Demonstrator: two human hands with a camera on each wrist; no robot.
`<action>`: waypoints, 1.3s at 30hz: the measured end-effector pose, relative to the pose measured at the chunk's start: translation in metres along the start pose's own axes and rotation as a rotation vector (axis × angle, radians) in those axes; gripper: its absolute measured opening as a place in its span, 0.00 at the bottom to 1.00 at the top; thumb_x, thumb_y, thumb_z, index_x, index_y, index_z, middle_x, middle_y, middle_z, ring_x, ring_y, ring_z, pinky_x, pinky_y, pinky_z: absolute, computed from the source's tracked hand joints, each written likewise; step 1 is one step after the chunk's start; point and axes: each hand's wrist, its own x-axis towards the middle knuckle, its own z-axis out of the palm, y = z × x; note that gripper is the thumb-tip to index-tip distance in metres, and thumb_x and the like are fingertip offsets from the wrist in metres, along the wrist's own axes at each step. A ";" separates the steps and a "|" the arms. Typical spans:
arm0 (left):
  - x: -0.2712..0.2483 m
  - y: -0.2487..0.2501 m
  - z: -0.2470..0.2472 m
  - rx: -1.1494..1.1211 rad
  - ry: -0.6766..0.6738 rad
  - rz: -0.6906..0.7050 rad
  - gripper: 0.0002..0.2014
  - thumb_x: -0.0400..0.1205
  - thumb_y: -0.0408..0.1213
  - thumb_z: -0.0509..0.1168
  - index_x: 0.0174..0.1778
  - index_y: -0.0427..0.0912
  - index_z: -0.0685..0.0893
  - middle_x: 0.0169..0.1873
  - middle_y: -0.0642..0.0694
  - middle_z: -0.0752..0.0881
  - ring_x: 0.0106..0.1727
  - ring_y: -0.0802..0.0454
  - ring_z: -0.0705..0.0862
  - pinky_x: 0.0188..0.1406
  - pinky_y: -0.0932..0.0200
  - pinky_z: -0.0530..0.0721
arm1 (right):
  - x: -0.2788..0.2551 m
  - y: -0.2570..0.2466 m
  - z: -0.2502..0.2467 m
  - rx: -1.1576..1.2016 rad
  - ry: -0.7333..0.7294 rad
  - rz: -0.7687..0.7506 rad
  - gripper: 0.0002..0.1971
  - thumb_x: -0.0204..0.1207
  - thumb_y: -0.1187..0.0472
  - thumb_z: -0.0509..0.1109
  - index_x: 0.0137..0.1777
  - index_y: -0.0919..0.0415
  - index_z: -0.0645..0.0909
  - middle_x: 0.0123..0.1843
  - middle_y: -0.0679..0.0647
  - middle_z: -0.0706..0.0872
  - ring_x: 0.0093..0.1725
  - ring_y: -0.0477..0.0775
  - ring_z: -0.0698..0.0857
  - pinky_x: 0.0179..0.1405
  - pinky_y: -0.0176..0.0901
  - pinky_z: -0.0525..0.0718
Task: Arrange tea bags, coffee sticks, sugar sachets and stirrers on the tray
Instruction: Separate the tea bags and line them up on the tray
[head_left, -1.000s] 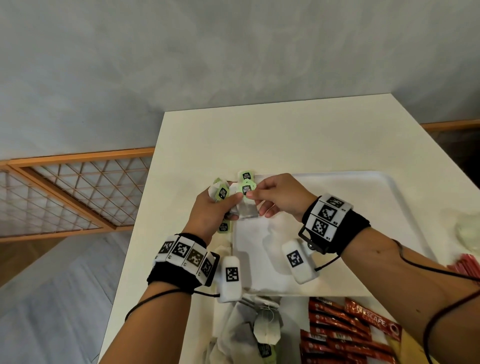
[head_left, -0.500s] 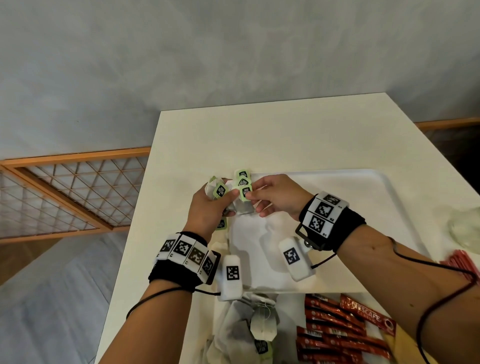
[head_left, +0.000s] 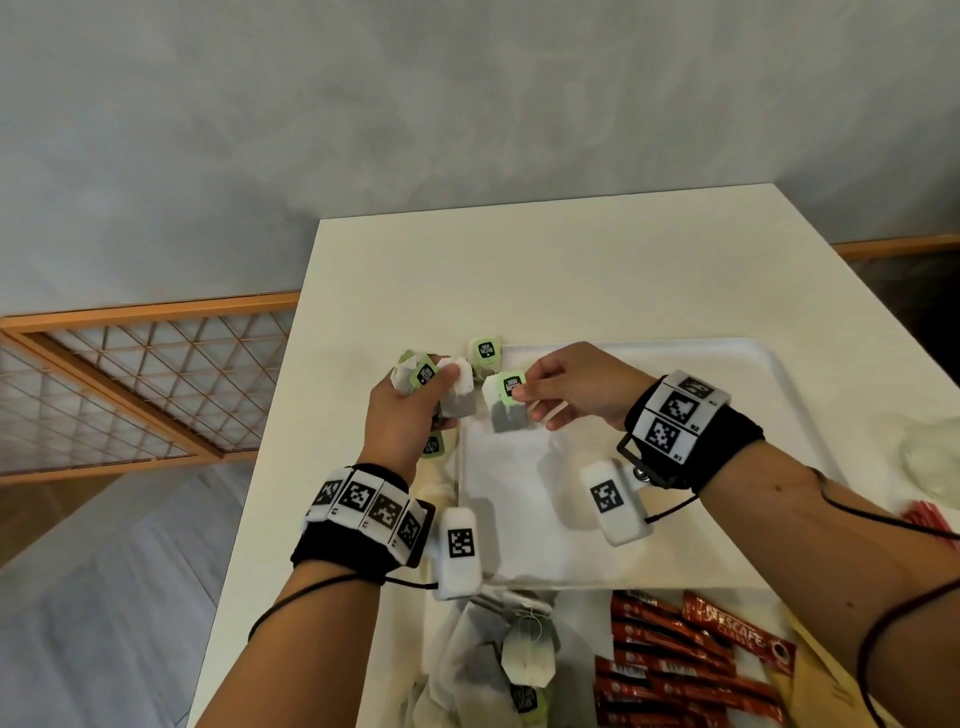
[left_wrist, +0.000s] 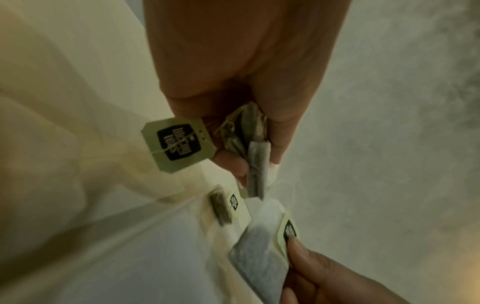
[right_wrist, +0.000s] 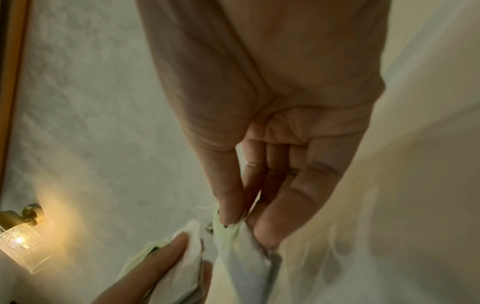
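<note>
Now: left hand (head_left: 402, 421) grips tea-bag bunch (head_left: 457, 389) just off tray (head_left: 675, 545) far-left corner. Right hand (head_left: 574, 387) pinches one bag (head_left: 506, 410) by tag, above same corner. Risk: strings look tangled; pull could drag extra bags from bunch or tear tag. Coffee sticks (head_left: 675, 670) near tray front edge, unplaced.

A white table (head_left: 571, 270) stands against a grey mottled wall (head_left: 467, 104), beside a wooden lattice screen (head_left: 145, 384); a wall lamp (right_wrist: 20, 242) glows.
</note>
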 end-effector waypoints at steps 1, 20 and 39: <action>0.001 -0.001 -0.001 0.004 0.007 0.009 0.06 0.79 0.35 0.72 0.50 0.40 0.89 0.37 0.47 0.89 0.33 0.53 0.87 0.30 0.59 0.85 | 0.001 0.000 -0.004 -0.009 0.017 0.014 0.08 0.74 0.65 0.77 0.48 0.69 0.85 0.34 0.57 0.88 0.32 0.49 0.86 0.30 0.38 0.86; 0.003 -0.004 -0.006 0.029 -0.055 0.009 0.03 0.80 0.35 0.72 0.47 0.45 0.90 0.40 0.45 0.90 0.39 0.49 0.88 0.33 0.57 0.86 | 0.060 0.000 -0.006 -0.041 0.408 0.017 0.11 0.68 0.64 0.82 0.44 0.70 0.86 0.37 0.64 0.90 0.30 0.57 0.86 0.44 0.53 0.91; -0.003 0.003 0.002 0.212 -0.141 0.008 0.07 0.83 0.33 0.66 0.53 0.37 0.88 0.40 0.41 0.89 0.33 0.50 0.86 0.27 0.60 0.86 | 0.007 -0.014 -0.003 -0.040 0.011 -0.205 0.07 0.79 0.71 0.69 0.54 0.68 0.86 0.34 0.61 0.85 0.28 0.47 0.85 0.35 0.38 0.89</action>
